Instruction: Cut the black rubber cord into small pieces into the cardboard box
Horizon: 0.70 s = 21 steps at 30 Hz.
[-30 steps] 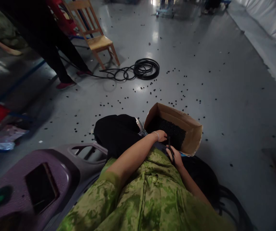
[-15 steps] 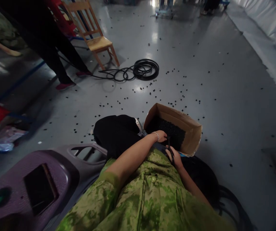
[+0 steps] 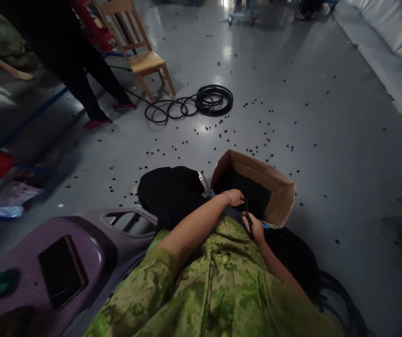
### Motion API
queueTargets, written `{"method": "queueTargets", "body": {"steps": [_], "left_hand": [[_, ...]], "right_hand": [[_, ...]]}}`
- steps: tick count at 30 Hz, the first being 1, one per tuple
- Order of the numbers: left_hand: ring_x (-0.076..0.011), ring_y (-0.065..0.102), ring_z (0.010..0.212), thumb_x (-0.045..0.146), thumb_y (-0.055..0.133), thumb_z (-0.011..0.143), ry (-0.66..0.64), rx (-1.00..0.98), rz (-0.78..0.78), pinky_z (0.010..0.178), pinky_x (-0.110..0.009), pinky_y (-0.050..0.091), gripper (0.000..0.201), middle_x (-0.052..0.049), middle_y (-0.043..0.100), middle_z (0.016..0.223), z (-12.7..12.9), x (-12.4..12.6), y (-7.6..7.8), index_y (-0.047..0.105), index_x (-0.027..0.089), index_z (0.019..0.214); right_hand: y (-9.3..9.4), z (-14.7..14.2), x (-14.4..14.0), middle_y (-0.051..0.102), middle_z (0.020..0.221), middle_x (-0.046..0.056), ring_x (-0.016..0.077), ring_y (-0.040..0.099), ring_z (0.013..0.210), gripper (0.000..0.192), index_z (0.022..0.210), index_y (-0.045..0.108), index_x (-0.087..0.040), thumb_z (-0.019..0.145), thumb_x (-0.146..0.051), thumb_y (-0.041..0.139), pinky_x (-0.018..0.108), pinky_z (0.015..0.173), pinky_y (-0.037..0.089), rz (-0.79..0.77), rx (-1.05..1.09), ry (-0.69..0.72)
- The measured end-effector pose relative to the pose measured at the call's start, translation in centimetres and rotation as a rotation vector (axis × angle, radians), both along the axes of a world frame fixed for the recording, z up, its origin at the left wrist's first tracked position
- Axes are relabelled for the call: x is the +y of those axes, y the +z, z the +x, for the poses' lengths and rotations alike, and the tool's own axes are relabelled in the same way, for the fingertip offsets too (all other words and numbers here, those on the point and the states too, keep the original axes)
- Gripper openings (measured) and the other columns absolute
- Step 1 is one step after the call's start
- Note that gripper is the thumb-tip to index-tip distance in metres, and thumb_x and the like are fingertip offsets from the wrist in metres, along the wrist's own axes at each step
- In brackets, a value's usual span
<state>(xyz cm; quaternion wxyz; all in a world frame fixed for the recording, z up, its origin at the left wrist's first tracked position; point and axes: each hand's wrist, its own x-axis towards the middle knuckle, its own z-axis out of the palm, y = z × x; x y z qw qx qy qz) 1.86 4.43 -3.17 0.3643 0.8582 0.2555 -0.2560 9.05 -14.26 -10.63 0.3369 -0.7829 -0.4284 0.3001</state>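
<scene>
My left hand (image 3: 236,197), with a bracelet at the wrist, is closed over the near edge of an open cardboard box (image 3: 282,206). Small black pieces (image 3: 250,189) cover the box's bottom. What the left fingers pinch is too small and dark to make out. Close beside it, my right hand (image 3: 256,228) is wrapped round a thin length of black hose (image 3: 248,220). The hose's upper end reaches up to the left fingertips, and its lower part lies against my lap.
Black hose coils (image 3: 215,100) lie on the floor by a wooden chair (image 3: 147,62); another dark coil (image 3: 341,295) is at my right. Small black pieces are scattered around. A purple stool (image 3: 95,285) bears a phone (image 3: 62,271). A person's legs (image 3: 95,89) stand at the upper left.
The coil's loose strand near the standing person's feet has shifted and now curls in a loop by the chair. My hands have barely moved; the view has shifted slightly.
</scene>
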Motion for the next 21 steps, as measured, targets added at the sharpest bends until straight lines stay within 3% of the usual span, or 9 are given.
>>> {"method": "queueTargets", "body": {"steps": [6, 10, 15, 21], "left_hand": [[-0.0122, 0.063, 0.072, 0.029, 0.048, 0.085, -0.003, 0.004, 0.041, 0.067, -0.018, 0.045, 0.03, -0.002, 0.071, 0.081, 0.1, 0.2, 0.2, 0.069, 0.019, 0.102], [-0.0152, 0.065, 0.082, 0.028, 0.047, 0.084, 0.009, 0.075, 0.109, 0.073, -0.019, 0.046, 0.032, -0.007, 0.072, 0.092, 0.4, 0.2, 0.7, 0.069, 0.017, 0.105], [-0.025, 0.062, 0.1, 0.027, 0.05, 0.081, 0.013, 0.14, 0.182, 0.08, -0.027, 0.048, 0.036, -0.019, 0.066, 0.108, 0.2, 0.3, 1.0, 0.069, 0.007, 0.104], [-0.0209, 0.062, 0.099, 0.03, 0.049, 0.085, -0.031, 0.093, 0.155, 0.083, -0.024, 0.045, 0.033, -0.013, 0.068, 0.106, -0.1, 0.5, 1.5, 0.07, 0.014, 0.105]], "right_hand": [[-0.8, 0.0, 0.5, 0.072, 0.079, 0.005, 0.0215, 0.067, 0.071, 0.044, 0.103, 0.067, -0.02, 0.08, -0.049, 0.043, 0.028, 0.069, 0.05, -0.016, -0.084, -0.011], [-0.9, 0.0, 0.9, 0.072, 0.09, 0.007, 0.022, 0.068, 0.079, 0.045, 0.107, 0.066, -0.02, 0.08, -0.048, 0.043, 0.03, 0.074, 0.05, -0.004, -0.103, 0.003], [-1.0, -0.2, 1.1, 0.071, 0.097, 0.006, 0.0234, 0.067, 0.087, 0.047, 0.114, 0.062, -0.022, 0.08, -0.049, 0.044, 0.032, 0.077, 0.05, -0.06, -0.108, 0.034], [-0.4, 0.1, 0.6, 0.071, 0.09, 0.005, 0.0237, 0.067, 0.084, 0.053, 0.123, 0.055, -0.021, 0.082, -0.052, 0.043, 0.032, 0.074, 0.05, -0.104, -0.098, 0.05]]}}
